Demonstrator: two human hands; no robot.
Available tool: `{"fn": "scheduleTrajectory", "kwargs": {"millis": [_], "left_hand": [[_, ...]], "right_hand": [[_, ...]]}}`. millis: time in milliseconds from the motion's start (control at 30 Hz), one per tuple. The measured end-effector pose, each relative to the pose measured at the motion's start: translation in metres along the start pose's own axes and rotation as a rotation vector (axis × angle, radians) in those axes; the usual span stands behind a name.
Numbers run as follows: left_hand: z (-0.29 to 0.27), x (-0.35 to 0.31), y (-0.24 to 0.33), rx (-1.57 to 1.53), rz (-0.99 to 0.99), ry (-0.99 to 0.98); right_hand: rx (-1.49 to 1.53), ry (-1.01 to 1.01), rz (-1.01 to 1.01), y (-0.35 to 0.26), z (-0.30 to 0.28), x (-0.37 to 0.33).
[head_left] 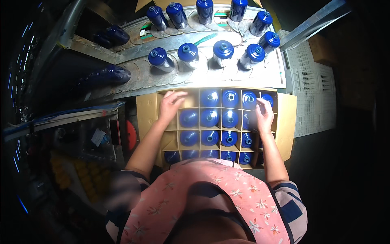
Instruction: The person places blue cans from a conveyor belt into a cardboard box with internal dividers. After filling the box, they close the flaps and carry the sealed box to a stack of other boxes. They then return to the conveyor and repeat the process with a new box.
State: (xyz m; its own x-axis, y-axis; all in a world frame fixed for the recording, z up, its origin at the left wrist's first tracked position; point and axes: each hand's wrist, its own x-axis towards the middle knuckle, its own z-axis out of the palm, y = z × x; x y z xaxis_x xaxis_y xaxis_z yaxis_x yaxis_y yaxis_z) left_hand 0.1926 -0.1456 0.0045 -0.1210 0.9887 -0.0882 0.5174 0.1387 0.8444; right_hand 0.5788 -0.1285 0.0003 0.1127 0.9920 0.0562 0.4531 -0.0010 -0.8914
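A cardboard box (287, 122) with a grid of dividers stands open in front of me. Most of its cells hold upright glossy blue bottles (209, 118) with narrow necks. My left hand (172, 106) hovers over the far left cells, where bare cardboard shows; its fingers are apart and hold nothing. Over the right side of the box is my right hand (264, 115), thumb and fingers loosely apart, beside a blue bottle (267, 98) in the far right corner. Whether it touches that bottle or a divider, I cannot tell.
Beyond the box runs a conveyor (138, 75) of overlapping metal plates, carrying several upright blue bottles (188, 53) in a loop. A green strip-like tool (206, 39) lies on its middle rail. A metal post (313, 25) slants at the right, above a pale plastic pallet (310, 103).
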Motion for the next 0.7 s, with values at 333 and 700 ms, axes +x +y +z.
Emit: {"fn": "scheduleTrajectory", "kwargs": {"millis": [333,700], "left_hand": [[0.017,-0.084,-0.016,0.33,0.242,-0.152],[0.043,-0.075,-0.015,0.373,0.141,-0.194]], "right_hand": [[-0.288,-0.307,-0.24,0.006,0.03,0.028],[-0.516,-0.207,-0.119,0.021,0.006,0.021]]}}
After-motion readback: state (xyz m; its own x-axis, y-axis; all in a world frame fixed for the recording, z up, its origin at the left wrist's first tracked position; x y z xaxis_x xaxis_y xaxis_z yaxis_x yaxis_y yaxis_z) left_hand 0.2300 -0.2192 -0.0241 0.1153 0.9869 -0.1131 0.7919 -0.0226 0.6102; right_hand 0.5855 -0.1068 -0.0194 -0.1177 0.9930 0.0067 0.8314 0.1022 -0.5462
